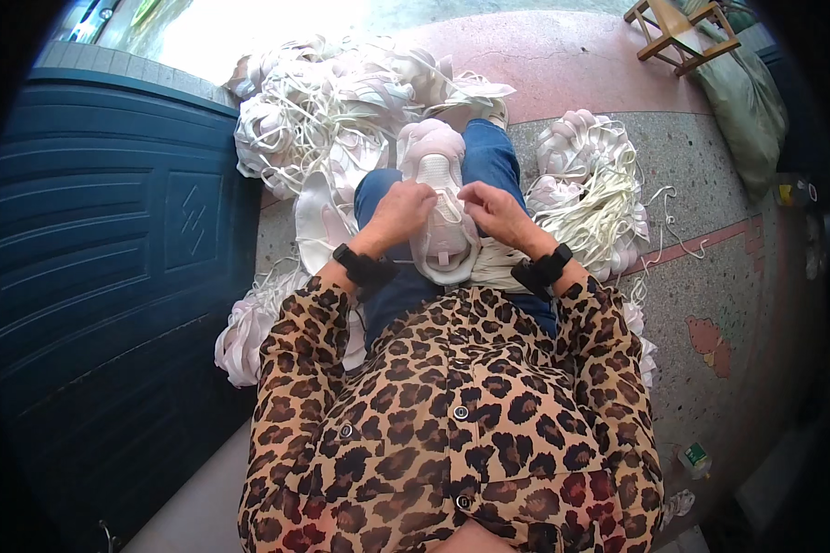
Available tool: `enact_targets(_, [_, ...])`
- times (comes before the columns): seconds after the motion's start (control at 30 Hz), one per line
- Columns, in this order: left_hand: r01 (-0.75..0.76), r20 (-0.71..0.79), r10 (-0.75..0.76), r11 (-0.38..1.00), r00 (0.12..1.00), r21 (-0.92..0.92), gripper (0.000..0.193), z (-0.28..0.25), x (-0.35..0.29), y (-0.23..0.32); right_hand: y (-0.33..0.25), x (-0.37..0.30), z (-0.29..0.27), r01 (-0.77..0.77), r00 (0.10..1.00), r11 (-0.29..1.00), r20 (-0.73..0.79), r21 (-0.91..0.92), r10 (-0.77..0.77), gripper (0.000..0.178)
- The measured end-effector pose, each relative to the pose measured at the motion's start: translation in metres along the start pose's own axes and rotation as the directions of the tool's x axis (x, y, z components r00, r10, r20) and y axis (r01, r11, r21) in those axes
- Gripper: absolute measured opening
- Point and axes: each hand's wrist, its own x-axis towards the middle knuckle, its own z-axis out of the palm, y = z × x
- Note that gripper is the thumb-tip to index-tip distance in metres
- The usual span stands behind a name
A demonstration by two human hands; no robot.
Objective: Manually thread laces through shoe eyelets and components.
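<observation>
A pale pink and white shoe upper (447,241) rests on my lap between my thighs, its rounded end pointing away from me. White lacing (447,206) crosses its middle. At the left edge of the lacing, my left hand (404,214) is closed, fingertips pinched together. My right hand (500,217) bends in from the other side, thumb and fingers pinched close to the lacing. Whatever lies between the fingertips is too small to make out. A bundle of cream laces (498,265) lies on my lap beside the upper, under my right wrist.
Beyond my left knee rises a large heap of white and pink shoe uppers (327,115) with tangled laces. Another lace-covered pile (590,189) sits to my right. A blue panelled door (111,221) stands close on my left. A wooden stool (682,35) is at the far right.
</observation>
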Motion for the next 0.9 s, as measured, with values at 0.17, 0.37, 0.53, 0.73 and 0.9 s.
enact_targets(0.17, [-0.077, -0.091, 0.089, 0.989, 0.992, 0.127, 0.015, -0.006, 0.004, 0.014, 0.015, 0.019, 0.008, 0.04, 0.988, 0.996, -0.142, -0.084, -0.052, 0.019])
enact_targets(0.37, [0.021, 0.046, -0.027, 0.99, 0.999, 0.139, 0.021, -0.019, 0.008, 0.006, -0.006, 0.036, 0.026, 0.002, 0.993, 0.934, -0.11, -0.357, -0.044, 0.019])
enact_targets(0.53, [0.105, 0.129, -0.093, 0.99, 0.987, -0.091, 0.018, -0.017, -0.003, -0.008, -0.005, 0.036, 0.023, -0.015, 0.997, 0.964, -0.073, -0.265, -0.004, 0.017])
enact_targets(0.73, [0.015, -0.05, -0.014, 1.0, 0.999, 0.021, 0.013, -0.037, 0.005, 0.003, 0.006, 0.027, 0.025, 0.064, 0.99, 0.958, -0.101, -0.279, -0.095, 0.015])
enact_targets(0.9, [-0.129, -0.394, 0.395, 0.823, 0.83, 0.554, 0.016, -0.095, 0.007, 0.01, 0.013, 0.023, 0.025, 0.097, 0.983, 0.951, -0.119, -0.293, -0.137, 0.017])
